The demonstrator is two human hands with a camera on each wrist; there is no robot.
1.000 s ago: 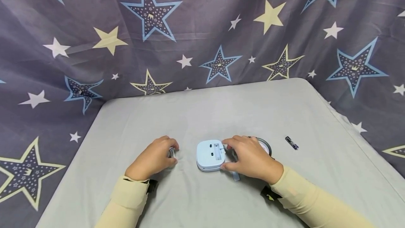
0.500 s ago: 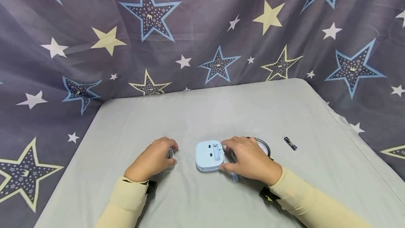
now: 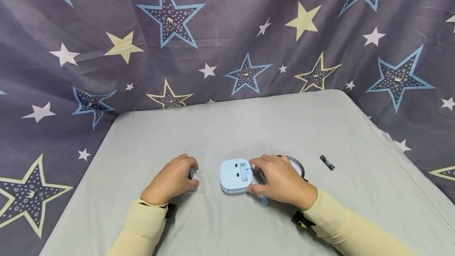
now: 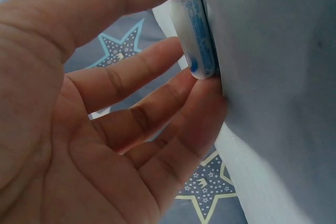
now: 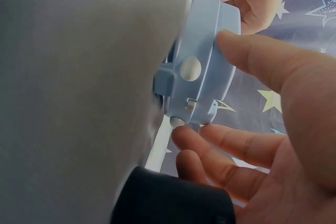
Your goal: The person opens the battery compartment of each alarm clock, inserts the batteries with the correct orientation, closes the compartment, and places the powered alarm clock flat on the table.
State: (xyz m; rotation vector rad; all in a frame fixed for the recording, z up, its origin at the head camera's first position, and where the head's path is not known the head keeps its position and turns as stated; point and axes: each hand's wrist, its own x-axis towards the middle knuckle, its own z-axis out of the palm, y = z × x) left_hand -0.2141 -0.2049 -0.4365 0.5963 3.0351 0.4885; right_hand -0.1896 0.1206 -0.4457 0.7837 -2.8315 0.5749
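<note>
My left hand (image 3: 172,180) pinches a small cylindrical battery (image 4: 198,35) with blue print between thumb and fingertips, low over the grey cloth. To its right lies a light-blue, rounded-square device (image 3: 232,180), back side up. Its battery compartment (image 3: 244,172) is uncovered, with metal contacts showing. My right hand (image 3: 281,179) grips the device's right edge, thumb on the near side and fingers on the far side. In the right wrist view, round white buttons (image 5: 190,68) stand on the device's side. A flat light-blue piece (image 3: 264,200) pokes out below the right thumb.
A round, black-rimmed thing with a pale face (image 3: 298,165) lies partly hidden behind the right hand. Farther right on the grey cloth (image 3: 234,129) is a small dark, shiny, narrow object (image 3: 327,162). A star-patterned curtain (image 3: 220,23) hangs along the back and sides.
</note>
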